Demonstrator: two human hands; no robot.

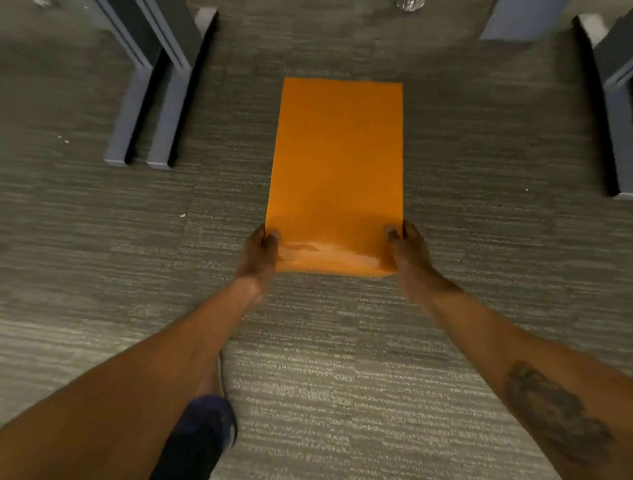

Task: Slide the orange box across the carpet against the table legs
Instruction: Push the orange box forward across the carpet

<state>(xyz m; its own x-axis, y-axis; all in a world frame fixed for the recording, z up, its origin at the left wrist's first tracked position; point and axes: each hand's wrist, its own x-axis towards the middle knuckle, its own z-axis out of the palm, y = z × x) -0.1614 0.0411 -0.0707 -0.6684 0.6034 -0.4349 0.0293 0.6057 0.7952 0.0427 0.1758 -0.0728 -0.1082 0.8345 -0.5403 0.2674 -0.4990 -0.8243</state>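
A long flat orange box [337, 164] lies lengthwise on the grey carpet [342, 342], pointing away from me. My left hand [258, 255] grips its near left corner, thumb on top. My right hand [409, 248] grips the near right corner the same way. Grey table legs [144, 113] stand to the far left of the box, with a strip of carpet between them and it. Another table leg [620, 137] stands at the right edge. The box touches neither.
A dark shoe and leg [202, 431] show at the bottom, under my left forearm. A grey panel [520, 17] and a shiny caster-like object [409, 4] sit at the far edge. Small crumbs dot the carpet on the left.
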